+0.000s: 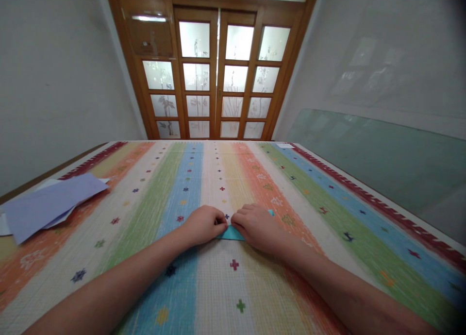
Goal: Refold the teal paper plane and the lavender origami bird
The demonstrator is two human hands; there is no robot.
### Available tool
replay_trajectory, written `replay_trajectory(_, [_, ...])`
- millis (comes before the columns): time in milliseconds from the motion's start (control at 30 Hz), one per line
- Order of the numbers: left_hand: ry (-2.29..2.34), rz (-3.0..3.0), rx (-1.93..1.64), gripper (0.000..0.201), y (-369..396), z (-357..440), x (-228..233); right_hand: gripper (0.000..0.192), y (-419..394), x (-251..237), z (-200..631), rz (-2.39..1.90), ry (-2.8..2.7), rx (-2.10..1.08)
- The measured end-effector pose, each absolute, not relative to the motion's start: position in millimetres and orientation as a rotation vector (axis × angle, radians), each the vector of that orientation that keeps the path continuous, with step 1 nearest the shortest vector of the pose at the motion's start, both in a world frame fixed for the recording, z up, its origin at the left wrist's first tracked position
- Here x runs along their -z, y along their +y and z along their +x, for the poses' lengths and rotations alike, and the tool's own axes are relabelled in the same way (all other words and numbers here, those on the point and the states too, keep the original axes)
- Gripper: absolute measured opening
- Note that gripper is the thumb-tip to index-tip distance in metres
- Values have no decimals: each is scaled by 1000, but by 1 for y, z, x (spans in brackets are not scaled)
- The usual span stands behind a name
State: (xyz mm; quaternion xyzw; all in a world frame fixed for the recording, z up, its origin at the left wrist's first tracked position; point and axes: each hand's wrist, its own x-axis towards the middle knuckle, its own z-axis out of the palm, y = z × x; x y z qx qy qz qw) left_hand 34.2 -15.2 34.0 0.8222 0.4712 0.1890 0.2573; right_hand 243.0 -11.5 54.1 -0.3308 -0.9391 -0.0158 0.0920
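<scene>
A small piece of teal paper [230, 234] lies flat on the striped tablecloth [218, 286] in the middle of the table. My left hand [204, 224] presses on its left end with curled fingers. My right hand [257, 226] covers most of its right part, and a teal corner pokes out past the knuckles. The fingertips of both hands almost meet over the paper's top edge. Much of the paper is hidden under my hands.
A loose stack of pale purple and white paper sheets [47, 204] lies at the table's left edge. A wooden double door with frosted glass panes [218, 77] stands beyond the far end. A glass panel [382, 155] leans along the right wall.
</scene>
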Motion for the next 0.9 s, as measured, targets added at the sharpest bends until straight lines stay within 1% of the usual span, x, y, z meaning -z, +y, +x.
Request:
replay_trajectory(467, [1381,2313,53,14,-6,-6,-71,16,2,-56,263,-1035,-2731,139])
replay_trajectory(533, [1442,2326,23,14,-5,-8,-76,17,1,-57,262,-1053,-2717,141])
replay_trajectory(633, [1502,2336,-221,18,-7,1,-78,18,-2,-57,258,-1028,-2718,103])
replay_trajectory(733, [1407,2376,-410,20,-13,20,-69,17,-7,-53,252,-977,-2726,59])
replay_trajectory(900, [1353,2377,-396,19,-20,38,-45,18,-13,-49,247,-925,-2736,12])
